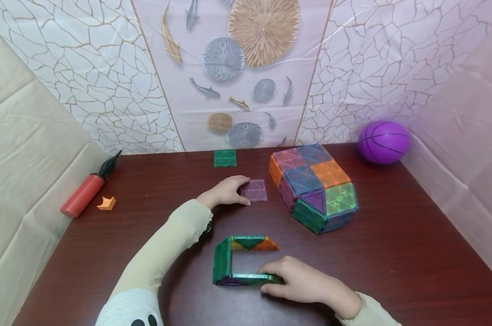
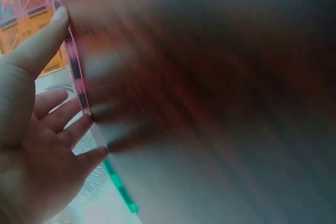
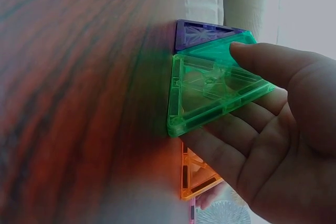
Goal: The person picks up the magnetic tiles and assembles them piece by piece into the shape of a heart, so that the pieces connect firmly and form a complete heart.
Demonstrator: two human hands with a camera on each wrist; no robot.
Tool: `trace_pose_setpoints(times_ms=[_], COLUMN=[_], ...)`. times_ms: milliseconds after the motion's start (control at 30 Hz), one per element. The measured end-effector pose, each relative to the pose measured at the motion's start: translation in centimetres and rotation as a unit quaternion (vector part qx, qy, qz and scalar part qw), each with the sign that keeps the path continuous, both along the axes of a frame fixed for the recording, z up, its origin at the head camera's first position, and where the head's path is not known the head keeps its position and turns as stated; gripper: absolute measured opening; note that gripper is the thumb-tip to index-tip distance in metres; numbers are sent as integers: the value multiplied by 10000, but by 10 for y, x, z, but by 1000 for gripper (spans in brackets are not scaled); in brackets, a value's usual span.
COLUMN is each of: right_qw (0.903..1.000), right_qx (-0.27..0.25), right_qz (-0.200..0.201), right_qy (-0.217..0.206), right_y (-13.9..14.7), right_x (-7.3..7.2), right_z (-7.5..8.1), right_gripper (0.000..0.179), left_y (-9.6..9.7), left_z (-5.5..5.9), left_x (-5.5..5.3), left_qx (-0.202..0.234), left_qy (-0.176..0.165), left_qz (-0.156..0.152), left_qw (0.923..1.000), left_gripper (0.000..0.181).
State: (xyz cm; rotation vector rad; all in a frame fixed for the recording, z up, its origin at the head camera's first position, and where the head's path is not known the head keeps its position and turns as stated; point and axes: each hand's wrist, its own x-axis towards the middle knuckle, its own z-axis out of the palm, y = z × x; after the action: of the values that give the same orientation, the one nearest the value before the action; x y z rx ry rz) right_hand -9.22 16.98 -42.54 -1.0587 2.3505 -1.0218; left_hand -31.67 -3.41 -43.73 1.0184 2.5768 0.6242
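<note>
On the tabletop, a pink-purple square magnetic tile (image 1: 254, 190) lies flat, spanned by my left hand (image 1: 229, 190) with the thumb at its near side and fingertips at its far side. In the left wrist view the thumb and fingers of the left hand (image 2: 39, 108) meet the tile's edge. My right hand (image 1: 298, 280) grips the right end of a three-sided frame of magnetic tiles (image 1: 222, 261) standing open to the right. In the right wrist view, the thumb lies on one face of a green triangle tile (image 3: 212, 87) and fingers lie behind it.
A larger block of coloured magnetic tiles (image 1: 311, 181) stands right of the pink-purple tile. Behind lies a green square tile (image 1: 225, 158). A purple ball (image 1: 384, 142) sits at the back right. At left are a red hand pump (image 1: 84, 194) and an orange piece (image 1: 106, 203).
</note>
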Motion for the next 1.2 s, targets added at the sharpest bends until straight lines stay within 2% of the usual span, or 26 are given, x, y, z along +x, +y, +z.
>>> trace_pose_setpoints(times_ms=[133,267,400,533,767,867,1000,1067,1200], right_qw=[10000,10000,10000,9999,9999,9999,9996,9996,9994], right_qx=[-10,2,9,-24,-51,-114,-194,-205,-208], right_qz=[-3,1,-11,-30,-64,-34,14,24,43], right_qy=[-3,21,31,98,92,88,186,201,276], right_y=[0,0,1,1,1,0,-1,-2,-3], right_x=[-1,-1,0,1,1,0,0,0,-1], right_z=[0,0,0,0,-1,-1,-2,-2,-3], right_gripper=[18,18,19,18,18,18,17,17,15], left_y=[-2,-7,-14,-22,-37,-42,-47,-49,-52], left_z=[5,8,17,32,52,54,51,48,43], left_x=[5,12,27,53,110,132,156,165,177], left_qx=[-77,9,400,1017,1851,1967,1897,1831,1718], left_qy=[279,174,121,139,345,404,437,465,362], left_qz=[57,212,356,505,545,428,156,47,48], left_qw=[9996,9996,9985,9934,9806,9787,9807,9820,9845], left_gripper=[81,81,81,80,77,75,75,75,76])
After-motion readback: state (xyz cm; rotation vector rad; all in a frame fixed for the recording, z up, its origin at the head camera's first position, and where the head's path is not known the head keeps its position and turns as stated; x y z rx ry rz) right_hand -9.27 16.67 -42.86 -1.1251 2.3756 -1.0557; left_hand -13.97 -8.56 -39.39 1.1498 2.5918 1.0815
